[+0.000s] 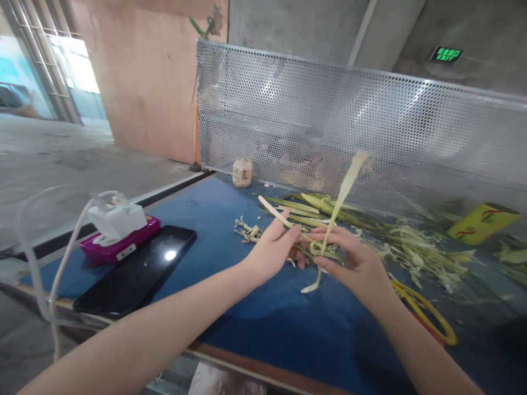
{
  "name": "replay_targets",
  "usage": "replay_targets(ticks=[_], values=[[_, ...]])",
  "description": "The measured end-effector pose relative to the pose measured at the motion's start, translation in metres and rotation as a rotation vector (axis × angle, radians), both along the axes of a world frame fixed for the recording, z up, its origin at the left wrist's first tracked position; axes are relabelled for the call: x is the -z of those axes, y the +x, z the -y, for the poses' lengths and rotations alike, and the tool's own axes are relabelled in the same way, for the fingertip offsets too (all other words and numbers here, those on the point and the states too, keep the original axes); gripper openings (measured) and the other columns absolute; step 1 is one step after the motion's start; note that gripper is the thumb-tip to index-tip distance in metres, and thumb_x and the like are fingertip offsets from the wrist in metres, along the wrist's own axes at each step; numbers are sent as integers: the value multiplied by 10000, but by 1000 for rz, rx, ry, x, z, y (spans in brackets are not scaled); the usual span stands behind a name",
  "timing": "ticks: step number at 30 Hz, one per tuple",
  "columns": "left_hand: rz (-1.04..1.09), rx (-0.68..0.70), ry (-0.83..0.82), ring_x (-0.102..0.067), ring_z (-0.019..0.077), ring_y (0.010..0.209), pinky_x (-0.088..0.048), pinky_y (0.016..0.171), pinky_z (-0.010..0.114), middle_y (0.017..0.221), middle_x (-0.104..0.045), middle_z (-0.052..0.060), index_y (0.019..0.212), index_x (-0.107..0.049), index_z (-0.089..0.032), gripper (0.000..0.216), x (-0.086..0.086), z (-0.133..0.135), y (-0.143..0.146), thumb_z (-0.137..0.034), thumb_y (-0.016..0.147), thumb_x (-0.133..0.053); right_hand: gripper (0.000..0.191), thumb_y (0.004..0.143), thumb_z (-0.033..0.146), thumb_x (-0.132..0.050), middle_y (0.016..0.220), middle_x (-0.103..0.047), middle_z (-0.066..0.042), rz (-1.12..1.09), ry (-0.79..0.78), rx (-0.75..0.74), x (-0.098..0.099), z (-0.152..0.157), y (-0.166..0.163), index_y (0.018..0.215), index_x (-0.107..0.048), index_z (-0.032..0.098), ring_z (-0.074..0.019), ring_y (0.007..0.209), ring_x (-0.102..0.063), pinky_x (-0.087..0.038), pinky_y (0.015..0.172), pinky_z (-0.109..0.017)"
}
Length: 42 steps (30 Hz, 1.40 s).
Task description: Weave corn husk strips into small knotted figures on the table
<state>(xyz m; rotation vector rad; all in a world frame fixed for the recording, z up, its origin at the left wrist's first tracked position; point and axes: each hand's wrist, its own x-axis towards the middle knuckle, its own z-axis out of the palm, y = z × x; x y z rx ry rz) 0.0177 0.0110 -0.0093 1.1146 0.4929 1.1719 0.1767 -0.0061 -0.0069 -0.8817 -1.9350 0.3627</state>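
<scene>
My left hand (272,247) and my right hand (354,255) meet over the blue tabletop, fingers closed around a knotted bundle of pale leaf strips (322,247). One long flat strip (346,186) rises from the bundle, widening and curling at its tip. A stiffer pale strip (269,207) sticks out to the left above my left hand, and a short curled end (313,283) hangs below. My fingers partly hide how the strips cross. Just left of the bundle lies a small braided-looking piece (248,231). Longer green leaves (325,204) lie behind my hands.
A phone (140,271), a purple power strip (99,249) and a white adapter (117,216) with cables occupy the left. Shredded leaf scraps (428,252), a yellow roll (481,223) and yellow loops (436,321) lie right. A perforated metal panel (349,120) stands behind the table.
</scene>
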Motion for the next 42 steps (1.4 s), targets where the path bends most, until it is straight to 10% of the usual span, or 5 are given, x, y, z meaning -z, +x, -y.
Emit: replay_targets(ticks=[8, 17, 28, 35, 42], values=[[48, 163, -217, -525, 111, 398, -407, 359, 199, 499, -554, -22, 1286, -175, -84, 468, -11, 6, -2, -94, 856, -358, 162, 666, 253, -688, 1011, -602, -31, -98, -121, -56, 2, 1, 1, 824, -660, 272, -200, 996, -549, -449, 838, -339], [-72, 130, -12, -506, 88, 431, -406, 428, 223, 619, -606, 2, 1365, -108, -106, 677, -3, 2, -4, -178, 816, -498, 125, 691, 267, -663, 1098, -573, -34, -192, -160, -89, 8, -5, 4, 815, -647, 261, -224, 1039, -538, -418, 889, -390], [-255, -166, 230, -506, 95, 445, -439, 496, 247, 701, -642, 7, 1381, -57, -187, 803, -2, 7, -6, -256, 762, -564, 192, 682, 316, -645, 947, -663, -50, 54, 53, 380, 4, 2, -6, 860, -655, 244, -250, 959, -556, -367, 903, -455], [-325, -343, 409, -593, 212, 773, -455, 672, 342, 866, -644, 68, 1305, -340, -249, 619, 1, 6, -8, -256, 739, -592, 250, 729, 348, -606, 836, -684, -30, -287, -581, -22, 8, -1, -5, 926, -666, 208, -169, 774, -604, -450, 769, -316], [-358, -304, 428, -606, 218, 803, -464, 756, 372, 862, -658, 76, 1328, -284, -190, 644, 1, 7, -7, -225, 753, -572, 297, 752, 450, -564, 676, -661, -32, -580, -825, -176, 5, 0, -10, 780, -699, 186, -131, 619, -571, -446, 633, -260]])
